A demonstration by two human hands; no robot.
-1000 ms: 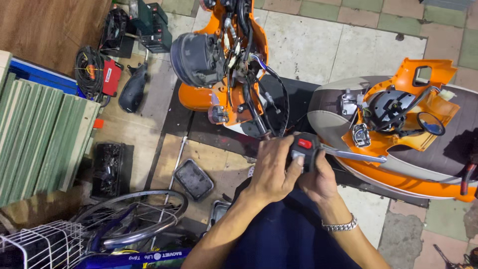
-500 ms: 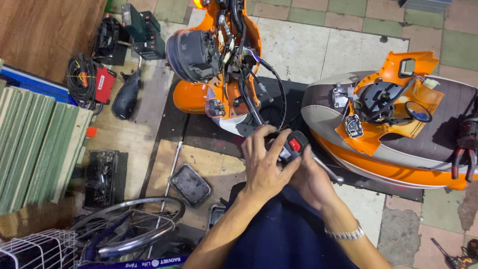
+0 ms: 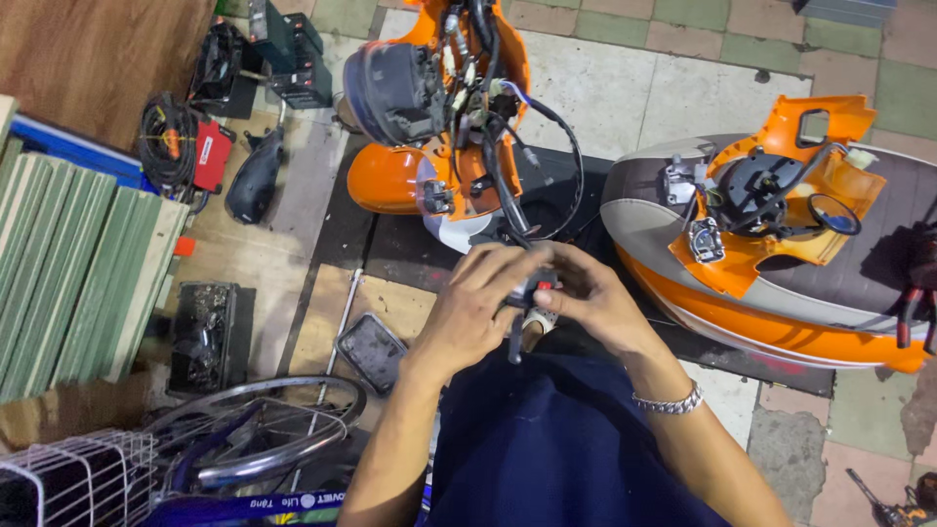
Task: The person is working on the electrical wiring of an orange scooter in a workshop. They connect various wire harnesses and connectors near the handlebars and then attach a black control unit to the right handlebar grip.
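Note:
Both my hands close around a small black handlebar switch unit [image 3: 540,293] with a red button, held over my lap. My left hand [image 3: 478,307] wraps it from the left, and my right hand [image 3: 595,303], with a silver bracelet on the wrist, grips it from the right. My fingers hide most of the unit. A dark stem hangs down below it. Just beyond my hands stands an orange scooter's stripped front end [image 3: 439,107] with loose cables and connectors exposed.
An orange scooter seat [image 3: 781,303] carries an orange panel with a mirror [image 3: 781,195]. On the floor lie a dark tray [image 3: 368,349], a parts box [image 3: 202,337], a wheel rim [image 3: 254,429], a wire basket [image 3: 78,478], and tools at the upper left.
My hands have drawn in over the switch unit, covering more of it, and the red button faces away more. The view has shifted, so the scooter sits lower and nearer.

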